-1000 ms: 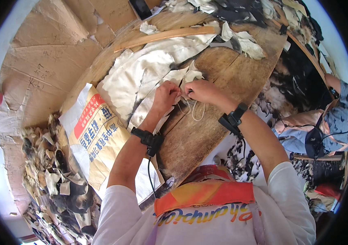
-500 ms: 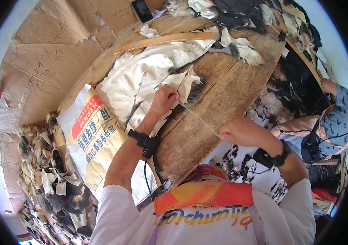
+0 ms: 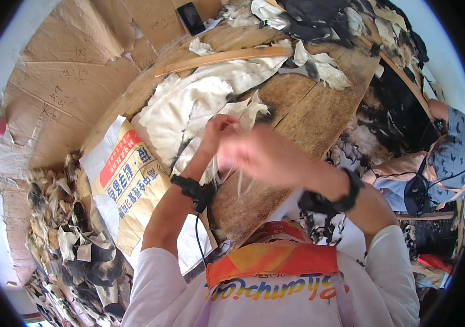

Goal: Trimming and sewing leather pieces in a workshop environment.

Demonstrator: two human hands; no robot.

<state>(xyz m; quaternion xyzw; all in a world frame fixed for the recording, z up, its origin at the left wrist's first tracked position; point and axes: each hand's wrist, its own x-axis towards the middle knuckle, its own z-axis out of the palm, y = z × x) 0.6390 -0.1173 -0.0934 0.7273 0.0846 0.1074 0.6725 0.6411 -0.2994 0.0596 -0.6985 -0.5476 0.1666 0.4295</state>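
Observation:
A pale hide (image 3: 183, 95) with dark fur at its edges lies across the wooden board before me. My left hand (image 3: 221, 128) is closed in a pinch on the near edge of this hide. My right hand (image 3: 254, 155) is smeared by motion just right of the left one, over the board, and its fingers cannot be made out. A thin pale thread (image 3: 243, 188) hangs in a loop below the right hand. Part of the hide's near edge is hidden behind my hands.
The wooden board (image 3: 311, 111) carries a wooden strip (image 3: 221, 61) and a hide scrap (image 3: 325, 68). A printed paper sack (image 3: 126, 188) lies left, beside heaped fur pieces (image 3: 77, 234). A phone (image 3: 190, 19) rests at the back. Another person (image 3: 448, 158) is at the right.
My right hand has swung left and up, close to the left hand. The thread, stretched taut between the hands before, now hangs slack. My left hand has kept its place.

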